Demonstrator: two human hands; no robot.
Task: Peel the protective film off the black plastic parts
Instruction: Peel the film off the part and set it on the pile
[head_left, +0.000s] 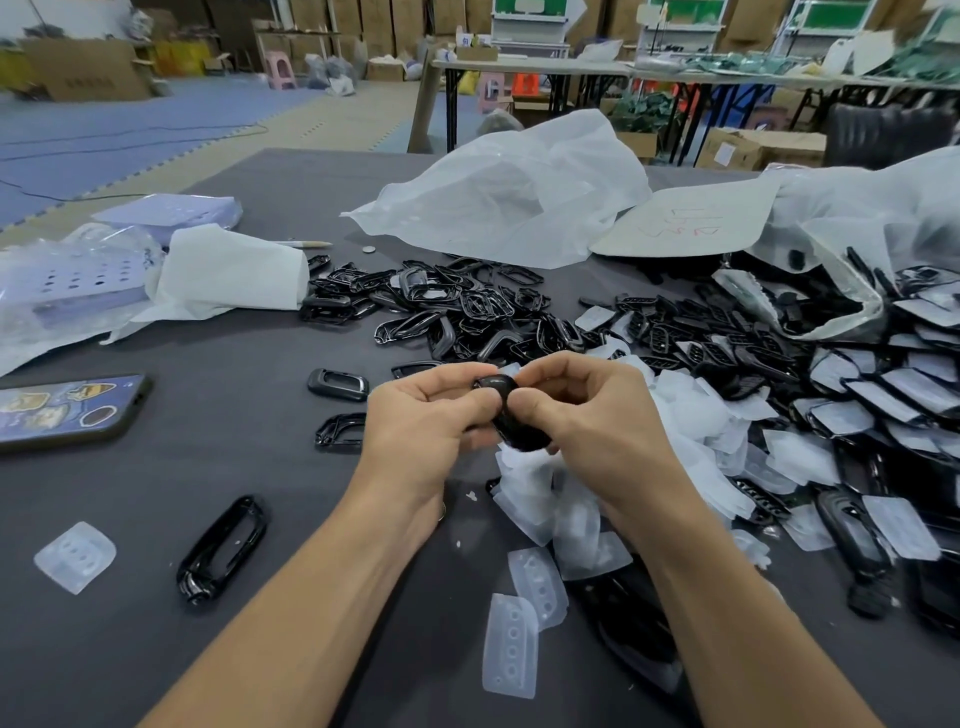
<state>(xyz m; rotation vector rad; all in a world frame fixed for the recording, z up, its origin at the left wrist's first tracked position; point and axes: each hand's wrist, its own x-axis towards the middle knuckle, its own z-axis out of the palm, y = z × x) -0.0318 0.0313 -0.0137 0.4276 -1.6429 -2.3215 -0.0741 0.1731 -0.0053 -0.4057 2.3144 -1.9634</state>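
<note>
Holding one small glossy black plastic part (511, 415) between both hands, I have it above the dark grey table (260, 467), just in front of a heap of peeled white films (691, 415). My left hand (426, 415) grips its left side with curled fingers and thumb. My right hand (587, 410) pinches the right side, thumb on top. If any film is caught under my fingers, I cannot tell.

I count three bags. The translucent white plastic bag at the right (857, 208) lies open, and black parts still covered with film (893, 395) spill out of it in a pile too large to count. The second white bag in the middle (509, 192) is crumpled; what it contains I cannot see. The clear bag at the left (67, 280) holds pale violet sheets with holes.

Beyond my hands lies a pile of shiny black frames (452, 312). Three single black frames lie apart at my left: two close to my left hand (337, 384) (340, 430) and one nearer to me (223, 548). Three loose films lie flat: one at far left (75, 557), two between my forearms (537, 584) (511, 644). One phone (67, 410) lies at the left edge.
</note>
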